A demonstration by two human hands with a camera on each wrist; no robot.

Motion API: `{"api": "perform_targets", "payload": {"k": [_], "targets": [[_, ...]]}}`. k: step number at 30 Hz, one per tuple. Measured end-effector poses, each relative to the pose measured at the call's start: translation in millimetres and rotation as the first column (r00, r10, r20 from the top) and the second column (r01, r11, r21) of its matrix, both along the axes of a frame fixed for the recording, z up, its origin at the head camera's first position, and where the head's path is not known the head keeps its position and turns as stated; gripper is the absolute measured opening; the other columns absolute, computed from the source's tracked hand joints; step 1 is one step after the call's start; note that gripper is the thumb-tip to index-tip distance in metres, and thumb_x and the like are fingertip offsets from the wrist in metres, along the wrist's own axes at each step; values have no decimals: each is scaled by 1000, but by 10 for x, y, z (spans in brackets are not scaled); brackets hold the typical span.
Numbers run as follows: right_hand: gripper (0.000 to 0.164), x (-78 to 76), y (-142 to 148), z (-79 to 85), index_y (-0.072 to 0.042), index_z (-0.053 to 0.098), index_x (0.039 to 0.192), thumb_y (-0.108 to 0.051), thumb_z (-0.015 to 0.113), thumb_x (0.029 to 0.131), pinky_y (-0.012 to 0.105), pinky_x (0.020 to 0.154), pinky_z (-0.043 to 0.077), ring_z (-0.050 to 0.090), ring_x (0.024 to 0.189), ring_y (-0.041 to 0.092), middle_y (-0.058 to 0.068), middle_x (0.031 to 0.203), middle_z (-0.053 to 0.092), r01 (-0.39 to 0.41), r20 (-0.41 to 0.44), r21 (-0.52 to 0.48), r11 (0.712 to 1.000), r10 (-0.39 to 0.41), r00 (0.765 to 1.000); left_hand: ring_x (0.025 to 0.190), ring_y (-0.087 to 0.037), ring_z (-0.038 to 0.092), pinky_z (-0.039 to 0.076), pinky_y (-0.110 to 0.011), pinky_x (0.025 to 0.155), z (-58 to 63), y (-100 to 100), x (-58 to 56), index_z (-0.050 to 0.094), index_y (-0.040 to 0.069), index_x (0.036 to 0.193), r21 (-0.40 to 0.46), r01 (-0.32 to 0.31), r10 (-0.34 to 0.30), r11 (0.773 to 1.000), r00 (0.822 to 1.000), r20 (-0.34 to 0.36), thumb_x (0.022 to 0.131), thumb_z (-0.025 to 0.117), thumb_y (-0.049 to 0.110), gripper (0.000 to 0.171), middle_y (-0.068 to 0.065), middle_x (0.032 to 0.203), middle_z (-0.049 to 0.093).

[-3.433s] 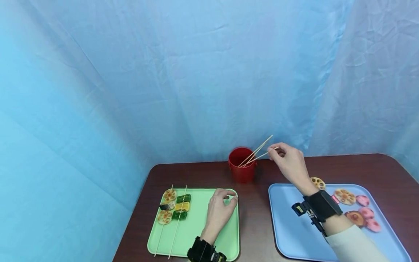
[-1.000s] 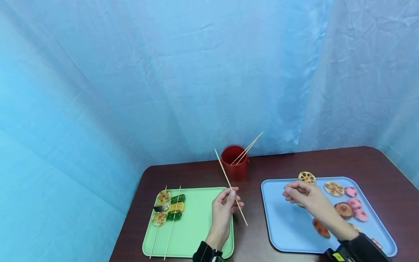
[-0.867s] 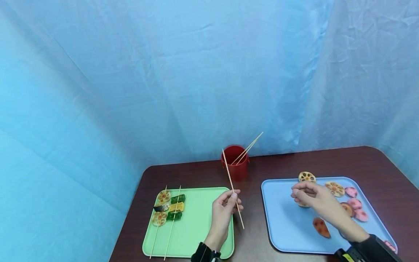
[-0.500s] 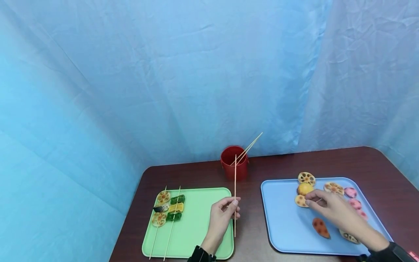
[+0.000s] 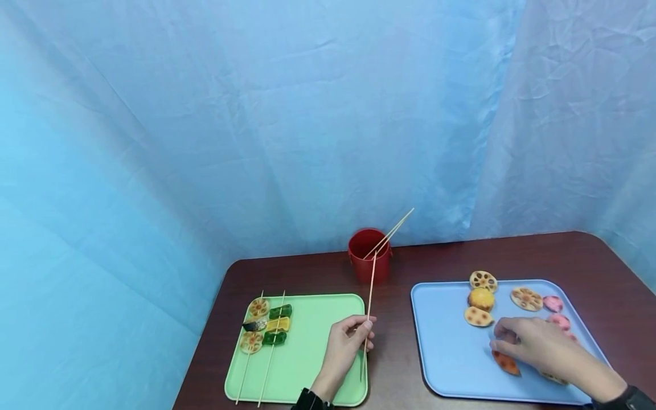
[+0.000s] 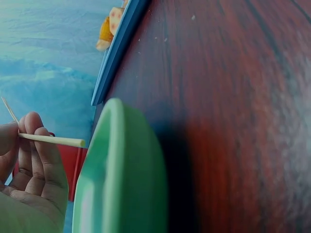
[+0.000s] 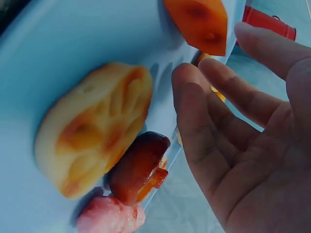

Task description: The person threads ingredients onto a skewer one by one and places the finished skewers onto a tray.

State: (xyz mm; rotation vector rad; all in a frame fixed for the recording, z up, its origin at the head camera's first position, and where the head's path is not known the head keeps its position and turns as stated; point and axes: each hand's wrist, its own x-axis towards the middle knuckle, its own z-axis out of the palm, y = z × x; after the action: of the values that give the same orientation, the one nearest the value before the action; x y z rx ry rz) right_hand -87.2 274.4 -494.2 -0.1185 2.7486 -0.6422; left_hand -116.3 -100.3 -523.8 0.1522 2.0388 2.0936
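My left hand [image 5: 344,347] pinches a bamboo skewer [image 5: 372,285] between thumb and fingers, over the right side of the green tray [image 5: 312,319]; its blunt end [image 6: 73,141] points toward the left wrist camera. Over the blue tray [image 5: 435,364], my right hand [image 5: 538,344] hovers with bent, parted fingers around a reddish-orange spotted slice [image 5: 506,364]. In the right wrist view that slice [image 7: 201,24] lies just beyond the fingertips, and nothing is held. A lotus root slice [image 7: 97,128], a brown mushroom-like piece [image 7: 138,167] and a pink piece [image 7: 109,216] lie beside the hand.
Two loaded skewers, one with lotus root slices [image 5: 251,342], one with green pieces [image 5: 274,337], lie on the green tray's left. Behind stands a red bucket [image 5: 361,272] holding skewers [image 5: 398,226]. A yellow-topped piece [image 5: 481,299] and spotted pale slice [image 5: 479,316] lie on the blue tray.
The right hand drew a skewer from the bucket, and the left hand now has it, turned nearly upright in view. The right hand moved over the blue tray, lately from the pale slice toward the orange one.
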Motion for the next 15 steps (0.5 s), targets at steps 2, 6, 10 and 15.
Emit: {"api": "perform_targets", "payload": {"k": [2, 6, 10, 15], "targets": [[33, 7, -20, -13, -14, 72, 100, -44, 80, 88, 27, 57, 36, 50, 64, 13, -6, 72, 53, 9, 20, 18, 1000, -9, 1000, 62, -9, 63, 54, -19, 61, -4, -10, -1, 72, -9, 116, -9, -3, 3, 1000, 1000, -8, 100, 69, 12, 27, -7, 81, 67], [36, 9, -43, -41, -16, 71, 96, -49, 81, 85, 28, 57, 34, 48, 64, 14, -5, 70, 52, 5, 9, 43, 999, -5, 1000, 63, -10, 63, 54, -20, 61, -13, -23, -5, 72, -9, 115, -18, -9, 9, 1000, 1000, -16, 100, 68, 11, 26, -9, 82, 68], [31, 21, -42, -86, -20, 67, 90, -45, 85, 82, 27, 56, 31, 45, 60, 10, -7, 67, 49, -28, -51, 88, 996, 33, 998, 63, -10, 63, 54, -20, 62, -30, -25, -3, 72, -8, 116, -14, -9, 9, 1000, 1000, -4, 100, 68, 10, 25, -12, 84, 69], [30, 10, -45, -146, -20, 61, 88, -35, 87, 81, 25, 54, 29, 44, 58, 10, -6, 67, 47, -45, -54, 94, 995, 50, 997, 62, -9, 63, 54, -19, 61, -52, -28, 5, 72, -8, 116, -16, -3, 3, 1000, 1000, 9, 100, 67, 8, 23, -11, 83, 68]]}}
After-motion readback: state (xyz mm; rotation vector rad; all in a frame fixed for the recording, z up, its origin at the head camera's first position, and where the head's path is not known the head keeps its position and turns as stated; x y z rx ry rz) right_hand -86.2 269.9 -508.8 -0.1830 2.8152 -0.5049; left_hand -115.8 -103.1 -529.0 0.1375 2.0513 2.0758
